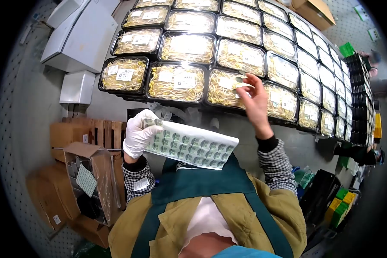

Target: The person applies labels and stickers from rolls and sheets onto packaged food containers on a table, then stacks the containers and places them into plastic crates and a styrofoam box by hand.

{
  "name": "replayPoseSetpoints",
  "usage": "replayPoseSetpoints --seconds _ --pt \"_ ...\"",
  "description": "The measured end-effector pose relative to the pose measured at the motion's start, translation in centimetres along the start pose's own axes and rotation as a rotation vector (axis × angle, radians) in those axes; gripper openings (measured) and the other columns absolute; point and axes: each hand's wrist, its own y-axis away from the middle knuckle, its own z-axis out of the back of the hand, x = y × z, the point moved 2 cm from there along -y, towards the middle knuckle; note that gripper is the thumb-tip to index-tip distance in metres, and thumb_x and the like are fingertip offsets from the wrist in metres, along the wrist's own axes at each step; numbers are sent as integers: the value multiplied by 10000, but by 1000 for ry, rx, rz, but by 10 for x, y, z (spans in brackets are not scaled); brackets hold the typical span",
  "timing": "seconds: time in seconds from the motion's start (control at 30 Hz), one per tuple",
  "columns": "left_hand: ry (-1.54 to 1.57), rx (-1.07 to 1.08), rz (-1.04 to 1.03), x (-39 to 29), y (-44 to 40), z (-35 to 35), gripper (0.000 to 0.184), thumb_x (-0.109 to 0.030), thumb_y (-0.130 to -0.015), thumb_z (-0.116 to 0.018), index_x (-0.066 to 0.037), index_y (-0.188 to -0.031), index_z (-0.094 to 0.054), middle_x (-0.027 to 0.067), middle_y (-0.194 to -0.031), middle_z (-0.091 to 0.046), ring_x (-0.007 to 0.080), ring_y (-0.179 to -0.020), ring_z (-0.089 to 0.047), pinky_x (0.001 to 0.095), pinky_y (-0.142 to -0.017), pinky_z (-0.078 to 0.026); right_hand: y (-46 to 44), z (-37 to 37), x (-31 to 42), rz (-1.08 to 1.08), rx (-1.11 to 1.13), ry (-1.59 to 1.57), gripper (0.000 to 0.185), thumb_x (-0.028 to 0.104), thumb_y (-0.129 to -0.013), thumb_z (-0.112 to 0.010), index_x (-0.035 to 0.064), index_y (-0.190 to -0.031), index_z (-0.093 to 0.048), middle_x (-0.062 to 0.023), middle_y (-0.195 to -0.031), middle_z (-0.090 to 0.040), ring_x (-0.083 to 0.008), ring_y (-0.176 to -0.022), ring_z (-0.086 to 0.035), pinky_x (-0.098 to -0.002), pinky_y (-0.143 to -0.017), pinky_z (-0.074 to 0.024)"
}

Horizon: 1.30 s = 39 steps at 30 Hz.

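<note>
My left hand (141, 133), in a white glove, grips the left end of a sheet of round green stickers (189, 146). The sheet spreads out in front of my apron, its rows of stickers facing up. My bare right hand (256, 103) is over the front row of bean sprout packs, thumb and forefinger curled together. Small round green stickers (241, 79) show at its fingertips, above a pack of bean sprouts (221, 88) with a clear lid and white labels. To the left sits another labelled pack (176, 82). Whether the fingertips touch the lid I cannot tell.
Stacked black trays of packed sprouts (284, 71) run back in several rows. On the left are cardboard boxes (71, 135), a wooden pallet (109, 131) and a white cabinet (79, 38). Other people (370, 155) are at the far right, beside black crates (361, 94).
</note>
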Motion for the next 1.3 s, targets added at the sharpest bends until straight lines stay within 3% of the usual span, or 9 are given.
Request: replayPoseSetpoints --seconds 0.2,0.3,0.47,0.67,0.87,0.93,1.1,1.13,1.3 --pt "-15 46 54 0 0 5 166 -61 -782 -734 -14 -886 -613 19 -772 -660 49 -675 -583 198 -615 -464 13 -34 -5 354 -143 641 475 -68 -754 -608 5 -1205 -477 -140 -1001 -530 -223 -752 -565 -337 -699 -475" --pt "-34 -12 68 0 -1 7 150 -83 -808 -715 -24 -884 -600 -7 -769 -630 43 -669 -550 191 -622 -439 0 -16 -7 373 -168 614 454 -63 -751 -594 0 -1189 -490 -154 -990 -532 -233 -754 -548 -349 -697 -462" --pt "-51 -32 -29 -10 -24 0 98 -69 -855 -665 -15 -896 -593 -6 -783 -600 48 -690 -524 199 -649 -431 -71 -5 -16 31 -205 102 398 92 -807 -682 5 -1155 -511 -51 -890 -649 -73 -719 -568 -217 -671 -478" --pt "-73 58 -6 -21 -52 -20 133 -104 -893 -619 -11 -977 -570 7 -837 -615 54 -762 -529 209 -714 -440 -101 -29 -11 277 -157 939 442 195 -785 -664 54 -1168 -497 -56 -833 -653 -268 -751 -631 -380 -660 -482" --pt "64 146 57 -23 -66 -21 233 -96 -910 -530 -10 -1125 -500 33 -960 -586 70 -857 -523 230 -776 -437 -139 7 -23 462 -192 836 273 178 -782 -651 44 -1015 -606 -147 -962 -596 -315 -831 -608 -399 -738 -476" --pt "110 157 69 -26 -73 -26 264 -94 -912 -518 -3 -1158 -488 40 -1022 -577 81 -902 -521 237 -811 -431 -181 18 -38 22 -128 620 253 248 -769 -685 20 -880 -681 -163 -897 -649 -294 -841 -624 -374 -756 -476" --pt "32 73 55 -38 -98 -45 267 -100 -915 -568 12 -1157 -549 43 -982 -615 74 -900 -530 229 -783 -439 -237 -8 -49 5 -145 644 254 301 -709 -704 52 -759 -720 -132 -815 -675 -294 -770 -629 -359 -726 -481" --pt "20 39 -4 -39 -104 -49 237 -86 -904 -577 17 -1117 -564 49 -932 -624 77 -858 -542 226 -759 -447 -234 -16 -47 320 -260 877 232 301 -713 -701 70 -697 -694 -113 -873 -637 -294 -825 -599 -387 -733 -471" --pt "-162 12 -57 -35 -124 -55 183 -47 -913 -560 10 -1087 -555 18 -937 -605 50 -819 -538 199 -728 -449 -234 -10 -37 387 -147 918 173 194 -782 -659 69 -888 -602 -117 -888 -594 -294 -856 -590 -380 -725 -469"
